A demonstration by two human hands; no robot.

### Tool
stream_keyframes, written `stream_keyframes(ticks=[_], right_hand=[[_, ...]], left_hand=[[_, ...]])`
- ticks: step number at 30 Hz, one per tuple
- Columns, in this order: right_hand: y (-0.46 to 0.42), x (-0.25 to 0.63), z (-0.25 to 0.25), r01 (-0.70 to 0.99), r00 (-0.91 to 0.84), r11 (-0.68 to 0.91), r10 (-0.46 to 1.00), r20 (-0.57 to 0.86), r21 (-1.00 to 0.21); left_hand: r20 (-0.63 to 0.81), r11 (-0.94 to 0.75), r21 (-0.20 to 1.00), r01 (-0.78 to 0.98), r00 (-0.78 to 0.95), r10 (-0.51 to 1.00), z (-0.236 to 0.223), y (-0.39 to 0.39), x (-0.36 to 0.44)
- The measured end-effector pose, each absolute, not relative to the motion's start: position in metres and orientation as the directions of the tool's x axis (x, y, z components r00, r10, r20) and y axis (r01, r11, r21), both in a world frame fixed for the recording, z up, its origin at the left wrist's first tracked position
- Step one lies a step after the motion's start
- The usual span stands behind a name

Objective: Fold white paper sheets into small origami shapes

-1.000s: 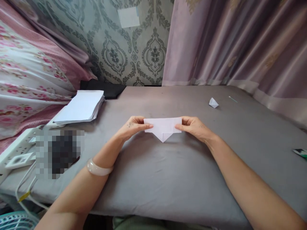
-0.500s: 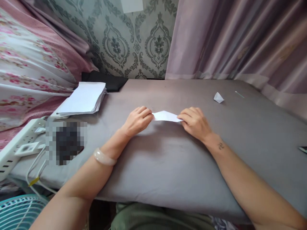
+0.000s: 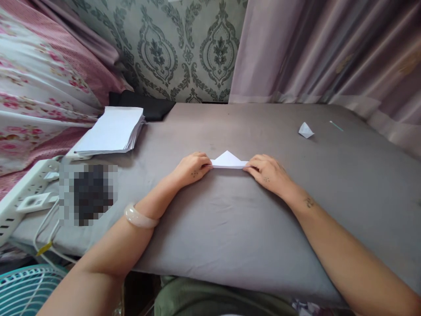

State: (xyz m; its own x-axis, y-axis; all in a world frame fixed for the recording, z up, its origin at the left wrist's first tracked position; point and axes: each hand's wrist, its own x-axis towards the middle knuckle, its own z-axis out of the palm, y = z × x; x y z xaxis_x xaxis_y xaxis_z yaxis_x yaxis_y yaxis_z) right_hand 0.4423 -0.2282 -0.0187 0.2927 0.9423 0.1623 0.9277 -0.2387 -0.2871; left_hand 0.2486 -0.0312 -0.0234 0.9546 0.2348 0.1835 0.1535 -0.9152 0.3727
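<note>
A folded sheet of white paper (image 3: 227,160) stretches between my two hands, low over the grey-covered table (image 3: 210,228). Its middle rises to a triangular point on the far side, and its near edge is a straight folded strip. My left hand (image 3: 194,169) pinches the left end, with a pale bangle (image 3: 141,217) on that forearm. At the right end, my right hand (image 3: 268,173) pinches the paper between thumb and fingers. The fingertips partly hide both ends of the sheet.
A stack of white paper (image 3: 110,129) lies at the back left, by a black item (image 3: 154,107). A small folded paper piece (image 3: 306,130) and a thin stick (image 3: 336,126) are at the right rear. A power strip (image 3: 29,193) with cables and a fan (image 3: 29,289) stand left.
The paper has come down closer to the tabletop, and its triangular peak now shows more clearly. Both hands have turned slightly and still hold its ends. The camera view has shifted a little.
</note>
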Motion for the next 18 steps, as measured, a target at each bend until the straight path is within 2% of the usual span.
stream_keyframes(ticks=[4, 7, 10, 18], right_hand=[[-0.224, 0.448, -0.022, 0.791, 0.474, -0.378, 0.876, 0.090, -0.481], [-0.220, 0.453, -0.024, 0.731, 0.521, -0.407, 0.851, 0.063, -0.548], [-0.217, 0.456, -0.024, 0.704, 0.539, -0.427, 0.841, 0.035, -0.567], [-0.215, 0.457, -0.021, 0.697, 0.553, -0.455, 0.833, 0.011, -0.555]], left_hand=[[0.078, -0.761, 0.554, 0.336, 0.890, 0.450, -0.021, -0.032, 0.253], [0.007, -0.665, 0.625, 0.408, 0.849, 0.528, -0.019, -0.032, 0.254], [-0.032, -0.597, 0.670, 0.440, 0.821, 0.570, -0.019, -0.031, 0.253], [-0.094, -0.546, 0.713, 0.440, 0.832, 0.547, -0.012, -0.032, 0.251]])
